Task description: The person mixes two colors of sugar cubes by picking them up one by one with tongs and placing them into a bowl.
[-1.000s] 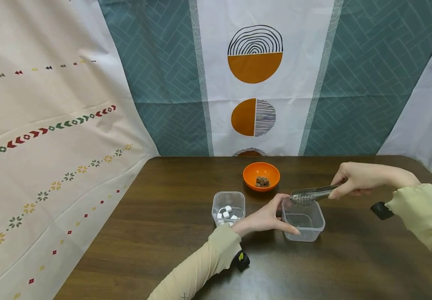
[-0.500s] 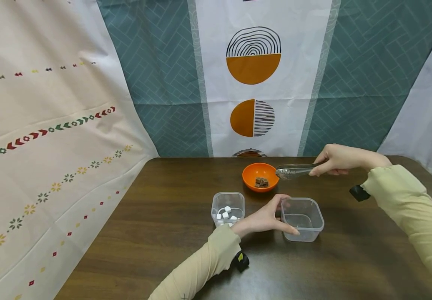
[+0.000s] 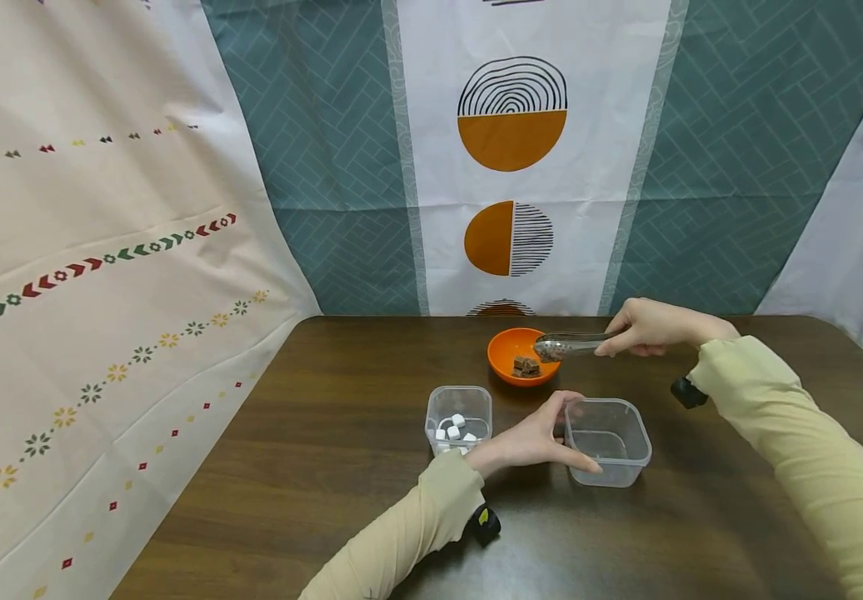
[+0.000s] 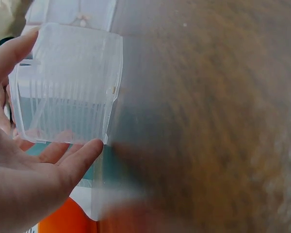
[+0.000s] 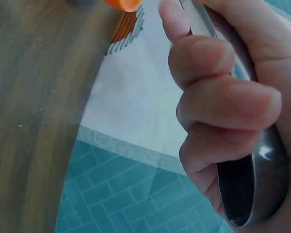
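With thumb and fingers spread around its left side, my left hand (image 3: 532, 436) grips a clear plastic container (image 4: 68, 82); in the head view this container (image 3: 611, 450) has nothing visible inside. My right hand (image 3: 645, 327) holds metal tongs (image 3: 570, 343), fingers wrapped round the handle (image 5: 271, 170) in the right wrist view. The tips of the tongs hover over the right rim of an orange bowl (image 3: 502, 354). Brown cubes (image 3: 526, 367) lie in that bowl. Whether the tips touch the bowl I cannot tell.
A second clear container (image 3: 459, 398) with several white cubes (image 3: 456, 429) stands left of my left hand, partly hidden by the wrist. All stand on a dark wooden table (image 3: 311, 442). Patterned cloths (image 3: 341, 167) hang behind and at the sides.
My right hand has carried the tongs left and away from me, from above the clear container to the orange bowl. My left hand keeps its grip on the container.
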Demonstrator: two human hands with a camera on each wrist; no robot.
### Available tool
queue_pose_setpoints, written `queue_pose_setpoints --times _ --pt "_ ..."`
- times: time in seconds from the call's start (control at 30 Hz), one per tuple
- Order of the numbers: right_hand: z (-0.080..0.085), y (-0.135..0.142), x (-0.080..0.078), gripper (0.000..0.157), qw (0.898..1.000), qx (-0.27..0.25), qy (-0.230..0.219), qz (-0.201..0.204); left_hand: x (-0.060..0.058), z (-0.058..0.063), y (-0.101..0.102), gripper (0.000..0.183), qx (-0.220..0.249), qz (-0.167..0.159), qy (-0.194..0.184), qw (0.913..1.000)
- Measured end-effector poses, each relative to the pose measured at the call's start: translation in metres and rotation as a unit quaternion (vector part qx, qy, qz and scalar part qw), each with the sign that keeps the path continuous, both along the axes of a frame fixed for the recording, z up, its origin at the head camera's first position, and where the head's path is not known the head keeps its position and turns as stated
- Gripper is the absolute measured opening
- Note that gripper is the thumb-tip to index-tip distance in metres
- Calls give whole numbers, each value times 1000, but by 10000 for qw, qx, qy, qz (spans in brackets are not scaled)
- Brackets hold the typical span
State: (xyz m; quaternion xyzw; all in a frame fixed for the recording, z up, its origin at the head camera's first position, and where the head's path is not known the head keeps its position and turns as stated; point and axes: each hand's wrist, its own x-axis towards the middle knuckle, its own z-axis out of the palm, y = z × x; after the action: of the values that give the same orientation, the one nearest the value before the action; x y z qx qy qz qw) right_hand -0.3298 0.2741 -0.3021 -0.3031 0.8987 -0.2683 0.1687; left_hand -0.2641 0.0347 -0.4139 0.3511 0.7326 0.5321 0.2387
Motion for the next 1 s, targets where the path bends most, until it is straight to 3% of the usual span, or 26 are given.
queue_pose_setpoints --times 0.27,0.47,1.0 --pt "-13 -6 3 26 9986 303 57 -425 0 -1 0 72 -78 19 85 9999" --pt "-14 -3 10 58 9966 190 271 -750 0 -1 -2 71 -150 18 137 9998" --pt "-18 -8 46 49 9854 -191 675 -1550 7 5 -4 83 -623 -81 427 9971"
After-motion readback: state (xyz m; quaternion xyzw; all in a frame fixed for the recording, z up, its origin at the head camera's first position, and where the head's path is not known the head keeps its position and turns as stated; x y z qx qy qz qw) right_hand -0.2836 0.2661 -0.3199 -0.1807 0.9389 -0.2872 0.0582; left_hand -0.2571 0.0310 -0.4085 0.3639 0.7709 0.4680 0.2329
